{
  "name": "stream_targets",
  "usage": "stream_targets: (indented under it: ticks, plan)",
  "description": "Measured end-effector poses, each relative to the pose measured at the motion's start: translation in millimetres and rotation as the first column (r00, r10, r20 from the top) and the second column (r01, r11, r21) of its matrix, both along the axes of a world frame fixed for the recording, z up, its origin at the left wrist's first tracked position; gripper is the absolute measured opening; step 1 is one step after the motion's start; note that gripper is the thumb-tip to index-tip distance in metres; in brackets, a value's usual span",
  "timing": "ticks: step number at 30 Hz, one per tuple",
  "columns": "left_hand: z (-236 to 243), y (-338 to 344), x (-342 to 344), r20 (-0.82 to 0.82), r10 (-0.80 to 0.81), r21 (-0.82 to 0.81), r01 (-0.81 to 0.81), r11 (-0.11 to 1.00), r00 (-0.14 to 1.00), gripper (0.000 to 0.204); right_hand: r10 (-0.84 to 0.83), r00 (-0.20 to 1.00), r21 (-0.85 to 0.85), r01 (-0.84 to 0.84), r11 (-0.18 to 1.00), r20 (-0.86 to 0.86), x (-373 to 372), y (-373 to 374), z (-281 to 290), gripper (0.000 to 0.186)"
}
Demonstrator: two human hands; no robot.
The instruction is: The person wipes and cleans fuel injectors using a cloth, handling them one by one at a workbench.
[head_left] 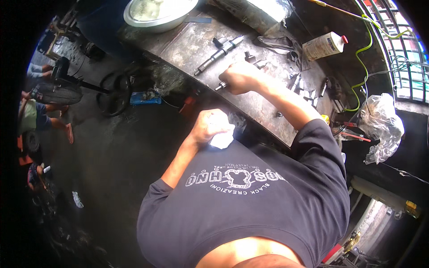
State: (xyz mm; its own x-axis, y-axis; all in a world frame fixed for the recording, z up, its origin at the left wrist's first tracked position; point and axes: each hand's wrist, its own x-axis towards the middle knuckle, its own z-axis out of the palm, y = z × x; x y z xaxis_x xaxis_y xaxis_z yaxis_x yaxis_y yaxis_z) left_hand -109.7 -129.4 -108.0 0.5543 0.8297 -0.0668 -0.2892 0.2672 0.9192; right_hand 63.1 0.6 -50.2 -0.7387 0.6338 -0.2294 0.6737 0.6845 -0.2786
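My right hand (240, 78) is closed around a dark metal fuel injector (221, 85) over the front edge of the metal workbench (181, 51). The injector's thin tip points left out of the fist, and its wider end shows beyond the knuckles. In front of my shirt, my left hand (210, 124) is bunched on a white rag (222, 138), clear of the bench. Beyond my right hand a second fuel injector (220, 54) lies on the benchtop. Several more dark metal parts (298, 84) lie to the right, partly behind my right forearm.
A white basin (156, 27) stands at the bench's far left. Farther right are a dark cloth (279, 44), a white bottle with a red cap (322, 46) and a clear plastic bag (382, 127). A green hose (367, 62) hangs near the window. Other people sit at the far left.
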Motion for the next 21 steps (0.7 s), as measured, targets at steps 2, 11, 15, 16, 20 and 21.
stream_targets:
  ticks: [2, 11, 15, 16, 20, 21]
  plan:
    - [-7.9, 11.4, -3.2, -0.001, 0.067, -0.044, -0.067, 0.997, 0.998, 0.017, -0.004, 0.998, -0.031, 0.006, 1.0, 0.058, -3.9, 6.2, -4.1, 0.016]
    - [10.3, 59.1, -8.0, -0.306, 0.361, 0.325, -0.26, 0.909, 0.881, 0.033, -0.022, 0.982, -0.072, 0.036, 0.997, 0.187, -7.9, 19.6, -4.8, 0.023]
    - [5.6, 68.0, -1.1, -0.398, 0.442, 0.445, -0.252, 0.859, 0.804, 0.025, -0.041, 0.994, 0.121, 0.029, 0.992, 0.099, -1.5, 4.9, -2.1, 0.018]
    - [4.0, 68.7, 0.2, -0.403, 0.44, 0.446, -0.247, 0.86, 0.803, 0.025, -0.02, 0.999, 0.274, 0.027, 0.961, -0.029, 0.1, 0.9, 1.9, 0.015]
    - [0.8, 67.9, 4.9, -0.409, 0.47, 0.453, -0.272, 0.849, 0.782, 0.022, -0.115, 0.988, 0.22, 0.134, 0.966, -0.099, 7.7, -8.6, -1.6, 0.017]
    - [-2.5, 67.9, 5.6, -0.403, 0.447, 0.412, -0.278, 0.868, 0.799, 0.022, -0.168, 0.985, 0.144, 0.173, 0.974, -0.047, 11.5, -10.9, -1.3, 0.029]
